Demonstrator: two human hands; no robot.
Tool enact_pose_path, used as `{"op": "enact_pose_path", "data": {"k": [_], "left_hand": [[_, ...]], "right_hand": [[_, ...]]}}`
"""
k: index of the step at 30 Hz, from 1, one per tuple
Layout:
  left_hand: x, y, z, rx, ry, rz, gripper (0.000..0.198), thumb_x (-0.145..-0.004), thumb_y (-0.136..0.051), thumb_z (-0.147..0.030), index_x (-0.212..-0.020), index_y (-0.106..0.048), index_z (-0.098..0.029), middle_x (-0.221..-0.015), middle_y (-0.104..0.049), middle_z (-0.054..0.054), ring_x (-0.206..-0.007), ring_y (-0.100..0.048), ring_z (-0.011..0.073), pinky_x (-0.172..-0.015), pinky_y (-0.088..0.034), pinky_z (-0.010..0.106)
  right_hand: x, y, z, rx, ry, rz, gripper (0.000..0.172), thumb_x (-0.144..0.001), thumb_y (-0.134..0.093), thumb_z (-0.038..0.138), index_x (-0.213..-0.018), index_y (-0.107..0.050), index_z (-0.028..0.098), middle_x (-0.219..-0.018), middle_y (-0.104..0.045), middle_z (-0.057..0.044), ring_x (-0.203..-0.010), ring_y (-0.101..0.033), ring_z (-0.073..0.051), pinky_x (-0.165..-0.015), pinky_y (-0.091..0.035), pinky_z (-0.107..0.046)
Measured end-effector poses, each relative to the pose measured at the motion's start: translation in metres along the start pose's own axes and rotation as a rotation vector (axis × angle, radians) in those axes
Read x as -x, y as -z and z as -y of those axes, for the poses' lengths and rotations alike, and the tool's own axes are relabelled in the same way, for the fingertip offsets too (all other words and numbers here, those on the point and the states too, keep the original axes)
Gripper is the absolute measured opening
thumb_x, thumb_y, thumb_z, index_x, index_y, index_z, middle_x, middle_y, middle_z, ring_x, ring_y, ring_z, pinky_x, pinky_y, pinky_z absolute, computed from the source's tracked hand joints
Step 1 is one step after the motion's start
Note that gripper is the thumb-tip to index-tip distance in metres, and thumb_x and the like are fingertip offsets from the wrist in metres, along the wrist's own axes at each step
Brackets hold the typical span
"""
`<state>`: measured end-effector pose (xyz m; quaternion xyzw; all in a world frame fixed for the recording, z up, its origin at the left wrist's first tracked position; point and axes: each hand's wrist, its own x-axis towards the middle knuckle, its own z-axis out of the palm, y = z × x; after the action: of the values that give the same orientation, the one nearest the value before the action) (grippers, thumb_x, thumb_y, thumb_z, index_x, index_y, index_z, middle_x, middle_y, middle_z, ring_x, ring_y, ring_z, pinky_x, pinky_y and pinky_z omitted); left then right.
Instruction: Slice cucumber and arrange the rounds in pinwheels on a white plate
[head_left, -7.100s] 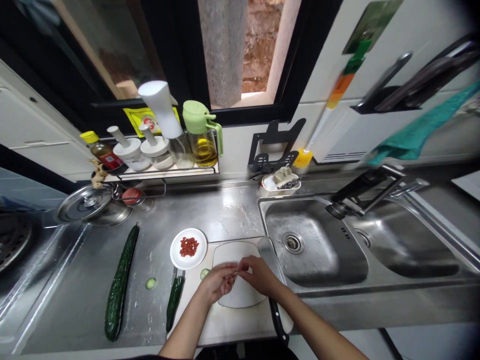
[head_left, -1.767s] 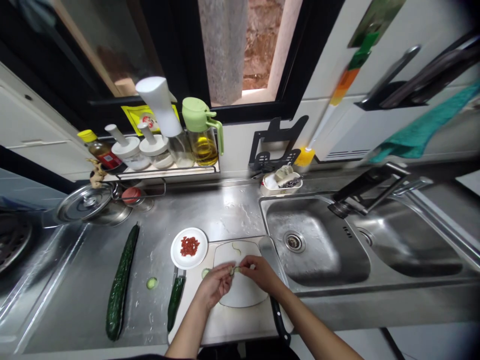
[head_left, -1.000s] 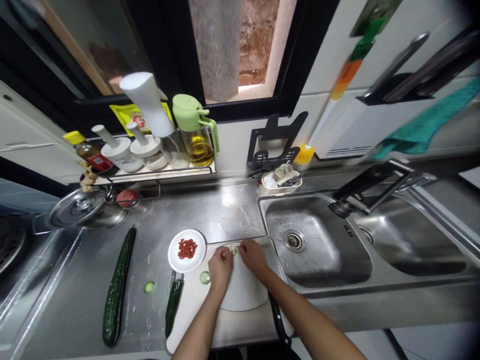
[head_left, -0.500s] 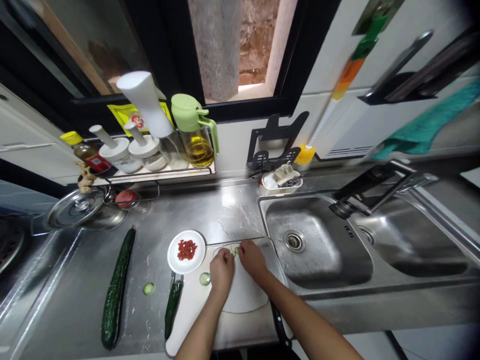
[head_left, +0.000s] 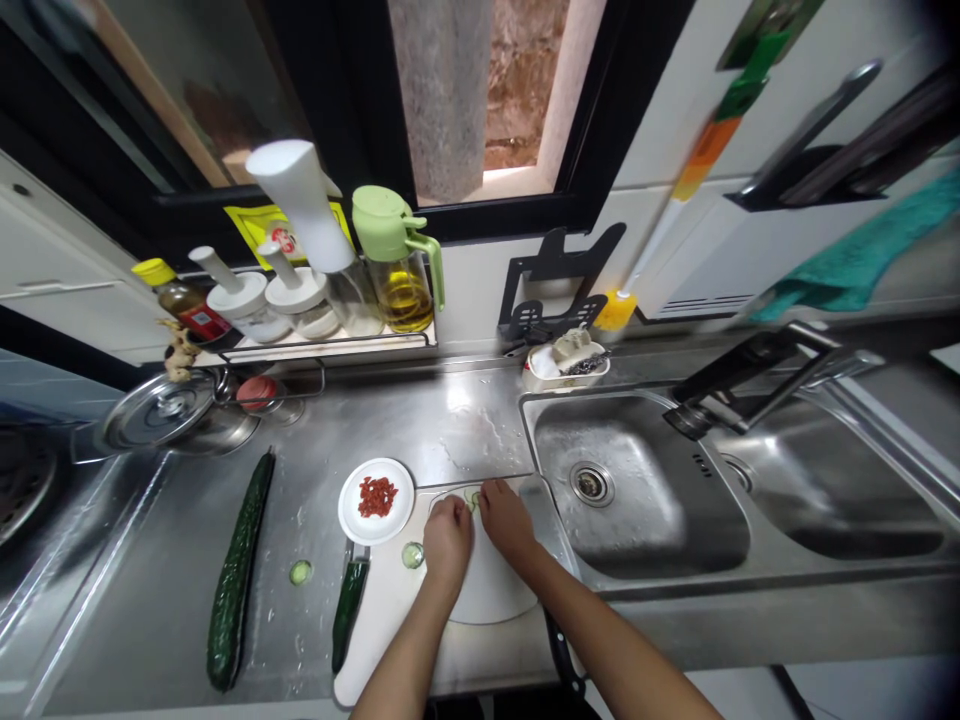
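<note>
Over the far edge of a white plate [head_left: 491, 590], my left hand [head_left: 448, 540] and my right hand [head_left: 507, 518] are close together, fingers pinched. Thin cucumber slices [head_left: 473, 498] show between the fingertips, and both hands appear to grip them. The plate rests on a pale cutting board [head_left: 386, 625]. Left of my left hand, a cut cucumber end [head_left: 412, 555] lies on the board. A cut length of cucumber [head_left: 349, 612] lies along the board's left edge. Under my right forearm, a black knife handle [head_left: 562, 655] sticks out at the board's right side.
A small white plate with chopped red pieces [head_left: 377, 497] sits at the board's far left corner. Further left are a whole cucumber [head_left: 240, 575] and another cucumber end [head_left: 300, 572]. A double sink [head_left: 637, 480] is on the right. An oil jug [head_left: 397, 265] stands on the rack behind.
The view has shifted slightly, so everything sits a little further right. My hands keep nearly the same place and pinch over the plate.
</note>
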<state>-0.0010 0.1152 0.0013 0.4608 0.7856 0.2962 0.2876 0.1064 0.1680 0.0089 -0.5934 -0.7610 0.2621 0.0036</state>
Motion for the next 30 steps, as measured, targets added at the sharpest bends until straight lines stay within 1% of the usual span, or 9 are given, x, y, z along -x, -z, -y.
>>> {"op": "enact_pose_path", "data": {"k": [4, 8, 12, 14, 16, 18, 21, 26, 30], "left_hand": [[0.001, 0.004, -0.003, -0.001, -0.012, 0.0, 0.016, -0.08, -0.046, -0.024, -0.076, -0.061, -0.018, -0.076, -0.062, 0.007, -0.077, -0.056, 0.0189, -0.074, -0.039, 0.029], [0.008, 0.021, 0.004, 0.057, -0.025, -0.014, 0.016, -0.078, -0.049, -0.026, -0.078, -0.064, -0.019, -0.077, -0.063, 0.006, -0.074, -0.057, 0.0183, -0.074, -0.04, 0.029], [0.024, 0.05, 0.03, 0.087, 0.023, -0.09, 0.018, -0.075, -0.054, -0.031, -0.083, -0.066, -0.02, -0.08, -0.065, 0.006, -0.074, -0.058, 0.0197, -0.073, -0.042, 0.03], [0.034, 0.063, 0.046, 0.038, 0.051, -0.108, 0.018, -0.075, -0.054, -0.032, -0.08, -0.066, -0.021, -0.076, -0.065, 0.006, -0.071, -0.058, 0.0198, -0.072, -0.042, 0.03], [0.041, 0.071, 0.06, -0.009, 0.076, -0.108, 0.018, -0.074, -0.054, -0.033, -0.08, -0.066, -0.021, -0.079, -0.066, 0.006, -0.07, -0.058, 0.0191, -0.071, -0.043, 0.03], [0.047, 0.075, 0.07, -0.04, 0.087, -0.099, 0.021, -0.073, -0.054, -0.033, -0.085, -0.067, -0.02, -0.082, -0.067, 0.006, -0.069, -0.058, 0.0188, -0.072, -0.044, 0.03], [0.05, 0.074, 0.077, -0.047, 0.084, -0.094, 0.026, -0.073, -0.054, -0.032, -0.091, -0.068, -0.02, -0.087, -0.068, 0.007, -0.075, -0.06, 0.0207, -0.076, -0.045, 0.032], [0.051, 0.072, 0.077, -0.048, 0.066, -0.078, 0.027, -0.074, -0.052, -0.031, -0.092, -0.069, -0.02, -0.089, -0.069, 0.008, -0.082, -0.062, 0.0223, -0.08, -0.045, 0.033], [0.051, 0.072, 0.075, -0.092, 0.047, -0.105, 0.026, -0.074, -0.051, -0.03, -0.089, -0.068, -0.019, -0.088, -0.069, 0.008, -0.077, -0.062, 0.021, -0.076, -0.045, 0.032]], "right_hand": [[0.001, 0.002, -0.001, -0.004, 0.019, -0.009, 0.017, -0.091, -0.039, 0.021, -0.094, -0.055, 0.018, -0.1, -0.059, -0.008, -0.086, -0.055, -0.018, -0.07, -0.033, -0.027], [0.011, 0.006, -0.007, -0.024, 0.037, -0.015, 0.016, -0.09, -0.04, 0.021, -0.095, -0.055, 0.018, -0.1, -0.059, -0.007, -0.085, -0.055, -0.017, -0.072, -0.035, -0.026], [0.035, 0.006, -0.018, -0.046, 0.057, -0.006, 0.014, -0.088, -0.043, 0.018, -0.091, -0.056, 0.018, -0.096, -0.059, -0.006, -0.083, -0.056, -0.016, -0.072, -0.036, -0.025], [0.049, 0.003, -0.024, -0.068, 0.086, -0.014, 0.015, -0.088, -0.042, 0.02, -0.089, -0.057, 0.019, -0.094, -0.059, -0.006, -0.081, -0.056, -0.016, -0.071, -0.036, -0.025], [0.061, -0.002, -0.028, -0.083, 0.088, -0.018, 0.016, -0.088, -0.041, 0.02, -0.088, -0.057, 0.019, -0.091, -0.058, -0.006, -0.077, -0.056, -0.016, -0.069, -0.036, -0.026], [0.07, -0.006, -0.03, -0.108, 0.101, -0.008, 0.017, -0.088, -0.04, 0.019, -0.088, -0.057, 0.02, -0.09, -0.058, -0.005, -0.075, -0.056, -0.016, -0.069, -0.037, -0.026], [0.08, -0.008, -0.03, -0.132, 0.122, 0.009, 0.018, -0.088, -0.039, 0.019, -0.086, -0.057, 0.019, -0.089, -0.057, -0.006, -0.075, -0.055, -0.016, -0.069, -0.038, -0.026], [0.087, -0.005, -0.026, -0.133, 0.126, 0.01, 0.021, -0.088, -0.037, 0.02, -0.084, -0.057, 0.02, -0.087, -0.057, -0.006, -0.074, -0.055, -0.017, -0.069, -0.038, -0.027], [0.089, -0.005, -0.027, -0.144, 0.123, 0.005, 0.021, -0.088, -0.036, 0.019, -0.084, -0.057, 0.02, -0.087, -0.057, -0.006, -0.075, -0.054, -0.016, -0.07, -0.038, -0.027]]}}
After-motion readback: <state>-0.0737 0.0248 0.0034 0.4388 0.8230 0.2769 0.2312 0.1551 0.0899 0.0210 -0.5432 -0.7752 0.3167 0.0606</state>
